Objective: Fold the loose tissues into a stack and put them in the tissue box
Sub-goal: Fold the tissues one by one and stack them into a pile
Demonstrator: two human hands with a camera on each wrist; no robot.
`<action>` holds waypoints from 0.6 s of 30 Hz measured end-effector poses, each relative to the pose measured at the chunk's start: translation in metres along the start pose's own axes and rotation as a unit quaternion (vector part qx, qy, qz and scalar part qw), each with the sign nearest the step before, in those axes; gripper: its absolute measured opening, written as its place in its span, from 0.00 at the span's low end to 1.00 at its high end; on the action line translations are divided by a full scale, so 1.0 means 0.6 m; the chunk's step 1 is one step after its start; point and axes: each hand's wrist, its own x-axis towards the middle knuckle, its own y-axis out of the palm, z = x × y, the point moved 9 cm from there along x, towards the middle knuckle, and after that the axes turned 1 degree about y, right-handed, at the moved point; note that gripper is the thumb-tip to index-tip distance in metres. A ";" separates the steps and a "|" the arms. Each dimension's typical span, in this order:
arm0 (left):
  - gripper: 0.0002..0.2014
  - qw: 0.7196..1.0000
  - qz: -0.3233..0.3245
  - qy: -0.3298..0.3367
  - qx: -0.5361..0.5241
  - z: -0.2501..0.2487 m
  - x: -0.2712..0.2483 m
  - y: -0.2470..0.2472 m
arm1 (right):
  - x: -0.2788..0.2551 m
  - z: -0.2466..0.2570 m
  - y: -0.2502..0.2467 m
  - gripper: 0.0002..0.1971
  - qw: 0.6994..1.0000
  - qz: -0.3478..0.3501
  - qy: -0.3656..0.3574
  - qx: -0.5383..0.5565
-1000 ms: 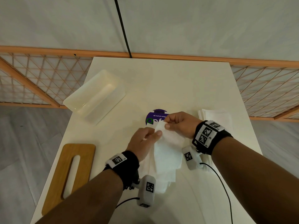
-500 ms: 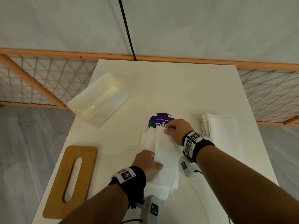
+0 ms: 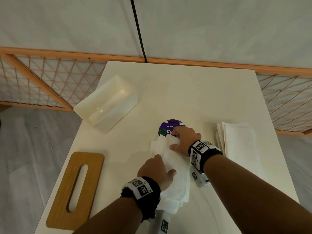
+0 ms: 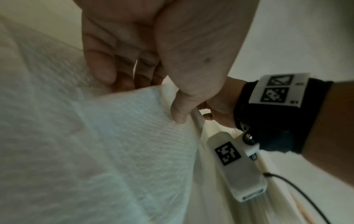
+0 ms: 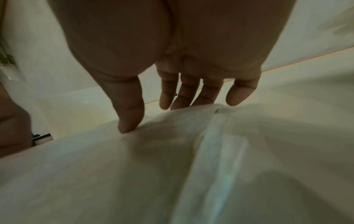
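Pressing down on a loose tissue (image 3: 175, 166), both hands are working at the near middle of the white table (image 3: 177, 92). The right hand (image 3: 184, 141) is lying over the tissue's far end with fingers nearly straight and the thumb (image 5: 132, 118) touching the sheet, so nothing is being gripped there. The left hand (image 3: 156, 171) is sitting on the tissue's left edge; its thumb (image 4: 180, 112) is resting on the raised fold while its fingers (image 4: 101, 66) are curling behind it, seemingly pinching that fold. More rumpled tissue is lying underneath, spilling toward the near edge. A purple round packet (image 3: 170, 128) is peeking out just beyond the right hand's fingertips. A folded tissue stack (image 3: 236, 139) is lying to the right, near the right wrist. The open white tissue box (image 3: 106, 103) is sitting well apart at the far left, and its wooden slotted lid (image 3: 76, 190) is lying flat at the near left.
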 end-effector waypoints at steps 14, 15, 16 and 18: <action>0.16 0.990 -0.008 -0.035 -0.139 -0.030 0.003 -0.003 | 0.002 -0.003 0.007 0.34 0.998 -0.001 -0.008 0.067; 0.17 0.985 -0.009 -0.041 -0.168 -0.028 0.000 -0.003 | 0.003 -0.003 0.006 0.35 0.997 -0.001 -0.012 0.072; 0.18 0.982 -0.012 -0.042 -0.186 -0.025 0.000 -0.004 | 0.004 -0.003 0.005 0.34 0.997 -0.001 -0.016 0.074; 0.19 0.981 -0.023 -0.031 -0.191 -0.023 0.002 -0.012 | 0.005 -0.007 0.003 0.34 0.997 -0.003 -0.016 0.082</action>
